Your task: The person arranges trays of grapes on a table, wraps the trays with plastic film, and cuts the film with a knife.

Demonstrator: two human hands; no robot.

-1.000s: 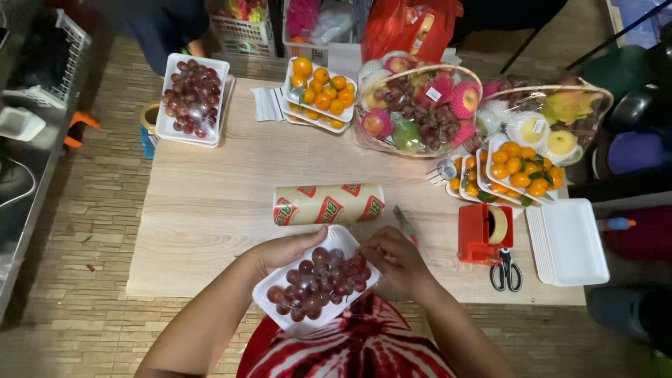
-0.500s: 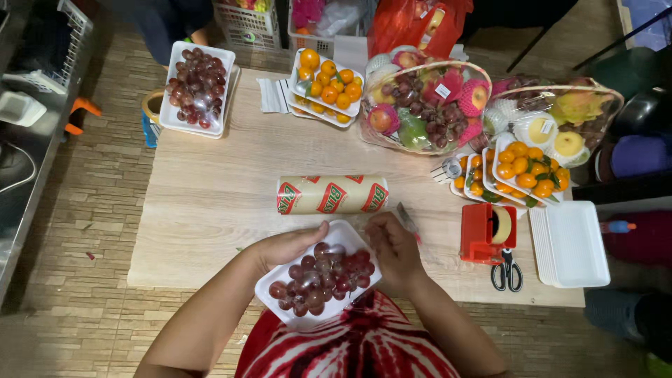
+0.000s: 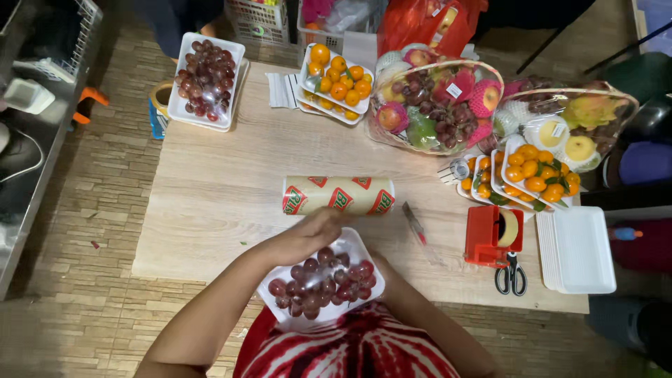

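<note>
Far left: a white foam tray of dark red grapes (image 3: 205, 78) sits at the back left corner of the pale wooden table (image 3: 210, 203), beside a small blue and yellow container (image 3: 158, 108).
Your left hand: your left hand (image 3: 308, 234) lies over the far left edge of the tray you hold, fingers (image 3: 329, 218) spread loosely along its rim.
What you hold: a white foam tray heaped with dark red and purple grapes (image 3: 323, 283), at the near table edge, just above your red and white patterned top (image 3: 350, 346).
How it looks: glossy over the fruit, as if clear film covers it; I cannot tell for sure.
Progress: the grapes are already in the tray; by my judgement the wrapping is under way, not finished.
Behind it: a roll of cling film in a red, green and cream sleeve (image 3: 339, 195) lies on its side, just beyond your fingertips.
Your right hand: your right hand (image 3: 389, 274) is tucked at the tray's right edge, mostly hidden, so I cannot tell how its fingers sit.
Right of you: a small slim knife (image 3: 414, 224), a red tape dispenser (image 3: 493, 236), black-handled scissors (image 3: 512, 274), a stack of empty white foam trays (image 3: 579, 250).
Back right: trays of small oranges (image 3: 339, 78) and two film-wrapped fruit baskets (image 3: 434, 101).
</note>
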